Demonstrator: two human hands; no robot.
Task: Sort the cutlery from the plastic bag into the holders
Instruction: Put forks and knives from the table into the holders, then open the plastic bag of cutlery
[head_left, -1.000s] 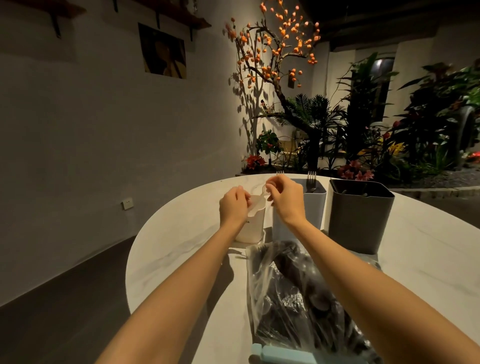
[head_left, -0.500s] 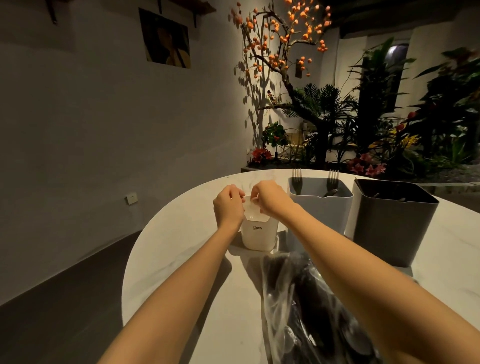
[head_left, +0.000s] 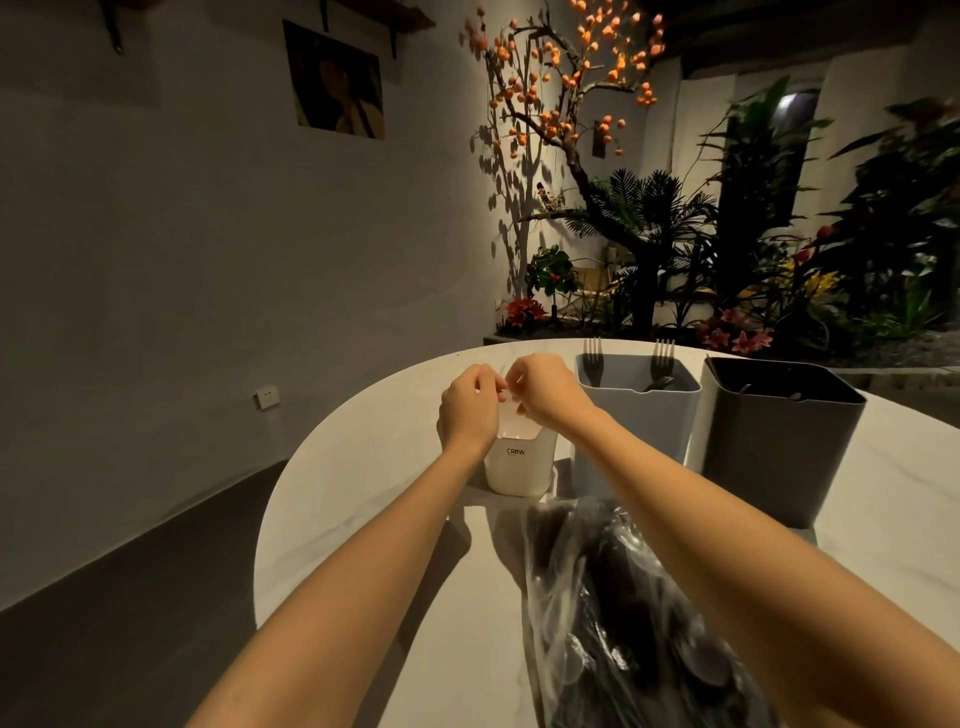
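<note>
Above the small white holder (head_left: 519, 462), a clear plastic piece (head_left: 511, 410) is pinched by both hands (head_left: 470, 402) (head_left: 545, 389); black forks (head_left: 592, 358) stand in the grey square holder (head_left: 639, 415)

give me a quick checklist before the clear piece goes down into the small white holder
1. Grip: left hand and right hand both pinch the small clear plastic piece - ok.
2. Kind of piece: too translucent to tell spoon, fork or knife - cannot tell.
3. Position: piece sits right over the mouth of the small white plastic holder marked CRBW - ok.
4. Room in that holder: inside is hidden by the hands - cannot tell.
5. Other holders: light grey square holder has two black forks standing upright, dark grey square holder stands beside it, both clear of the hands - ok.
6. Clear plastic bag of dark cutlery lies flat on the white round table - ok.
</note>
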